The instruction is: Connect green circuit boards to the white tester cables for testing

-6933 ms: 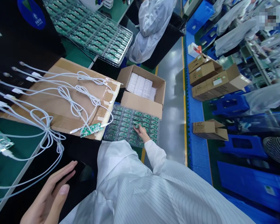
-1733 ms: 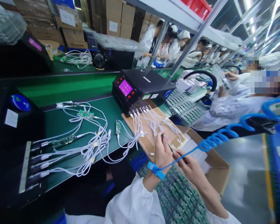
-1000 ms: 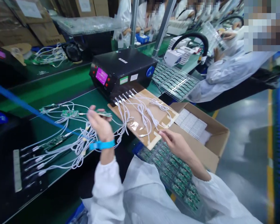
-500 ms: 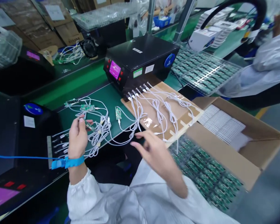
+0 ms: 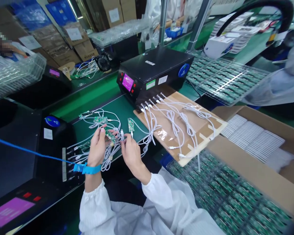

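My left hand (image 5: 98,147), with a blue wrist strap (image 5: 88,168) at its cuff, is closed on a small green circuit board (image 5: 110,135). Just to the right, my right hand (image 5: 132,151) pinches a white USB cable whose plug (image 5: 122,133) points up beside that board. Below both hands lies a tangle of white cables (image 5: 111,151). Another circuit board (image 5: 131,125) rests on the green bench with a cable plugged into its near end. A further board (image 5: 101,119) lies behind my left hand, also joined to a cable.
A black test box (image 5: 154,68) with a purple screen stands behind a cardboard sheet (image 5: 161,137) carrying coiled cables. Another black box (image 5: 17,147) is at left. Trays of boards (image 5: 225,189) and an open carton (image 5: 257,169) sit at right. Other people are at the edges.
My right hand has moved left to beside my left hand and now holds a cable plug. My left hand still holds the board. The camera view has shifted.
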`<action>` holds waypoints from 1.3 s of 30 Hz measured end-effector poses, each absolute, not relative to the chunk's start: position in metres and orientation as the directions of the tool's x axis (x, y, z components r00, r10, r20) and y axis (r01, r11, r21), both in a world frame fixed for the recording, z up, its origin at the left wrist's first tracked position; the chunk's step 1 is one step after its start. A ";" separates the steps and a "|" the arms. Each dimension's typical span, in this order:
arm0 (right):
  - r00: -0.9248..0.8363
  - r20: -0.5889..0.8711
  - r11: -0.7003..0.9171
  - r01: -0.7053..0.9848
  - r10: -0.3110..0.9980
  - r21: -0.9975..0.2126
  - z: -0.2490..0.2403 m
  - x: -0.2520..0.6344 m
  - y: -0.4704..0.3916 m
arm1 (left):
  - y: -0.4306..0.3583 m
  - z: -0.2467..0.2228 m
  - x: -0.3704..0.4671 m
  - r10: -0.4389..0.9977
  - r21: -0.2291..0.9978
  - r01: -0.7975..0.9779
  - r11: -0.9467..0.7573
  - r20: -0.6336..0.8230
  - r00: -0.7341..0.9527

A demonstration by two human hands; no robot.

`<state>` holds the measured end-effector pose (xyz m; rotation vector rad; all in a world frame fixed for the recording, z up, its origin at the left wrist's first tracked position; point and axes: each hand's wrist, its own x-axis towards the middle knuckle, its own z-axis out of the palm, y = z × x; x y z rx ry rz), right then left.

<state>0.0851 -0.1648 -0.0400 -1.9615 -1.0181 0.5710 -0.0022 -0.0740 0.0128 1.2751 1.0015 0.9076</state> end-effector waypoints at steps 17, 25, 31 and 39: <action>0.628 0.213 0.312 -0.051 0.748 -0.949 -0.031 0.089 -0.195 | -0.084 0.030 0.010 0.948 0.943 -0.312 0.118 -0.013 0.318; 0.635 0.247 0.339 -0.025 0.732 -0.940 -0.027 0.090 -0.196 | -0.085 0.032 0.010 0.954 0.941 -0.326 0.091 0.011 0.300; 0.670 0.218 0.308 -0.016 0.709 -0.951 -0.027 0.089 -0.195 | -0.090 0.033 0.010 0.946 0.959 -0.281 0.022 0.071 0.315; 0.697 0.218 0.291 0.014 0.683 -0.957 -0.024 0.088 -0.195 | -0.096 0.030 0.011 0.942 0.975 -0.197 -0.099 0.155 0.298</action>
